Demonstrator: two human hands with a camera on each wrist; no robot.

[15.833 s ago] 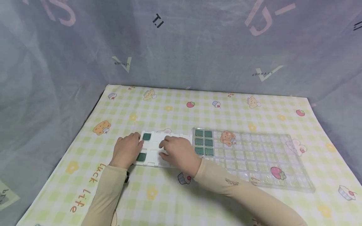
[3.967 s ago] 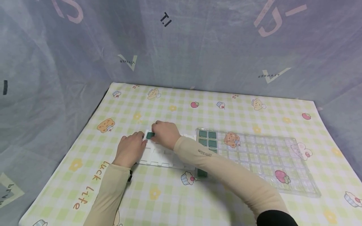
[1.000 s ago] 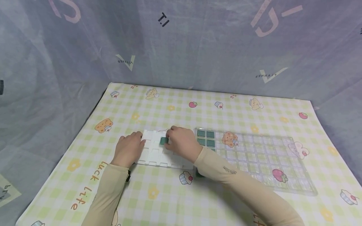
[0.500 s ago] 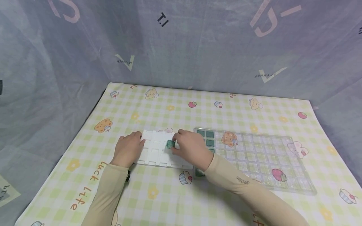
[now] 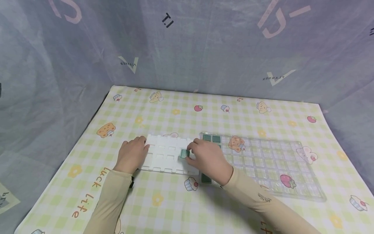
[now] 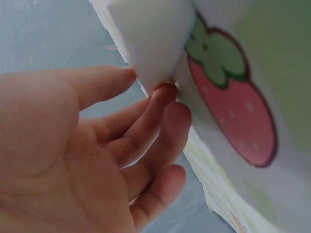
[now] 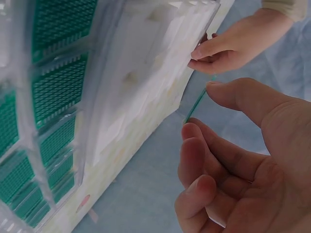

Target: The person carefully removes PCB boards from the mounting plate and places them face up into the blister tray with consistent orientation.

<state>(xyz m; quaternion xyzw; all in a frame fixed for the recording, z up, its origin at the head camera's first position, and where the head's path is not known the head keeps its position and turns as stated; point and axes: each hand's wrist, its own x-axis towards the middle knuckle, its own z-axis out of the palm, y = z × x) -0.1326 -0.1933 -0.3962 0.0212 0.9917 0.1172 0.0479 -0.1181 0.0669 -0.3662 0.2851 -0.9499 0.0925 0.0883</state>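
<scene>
My right hand pinches a small green circuit board between thumb and fingers, above the right part of a white slotted tray. From the right wrist view, the board appears edge-on between thumb and fingertip. At the tray's left end, my left hand grips its edge; the left wrist view has the thumb and fingertips of that hand at a white corner. Adjoining the white tray on the right is a clear compartment tray. Green boards fill cells at its left side, partly hidden by my right hand.
A checked cloth with printed cartoons covers the table. Behind the table hangs a grey-blue curtain. Many cells of the clear tray, toward its right, hold no boards.
Boards seen earlier on the white tray's left end are gone from it, and the clear tray's near-left cell now holds one. Lately my right hand carried the pinched board rightward; my left hand stayed.
</scene>
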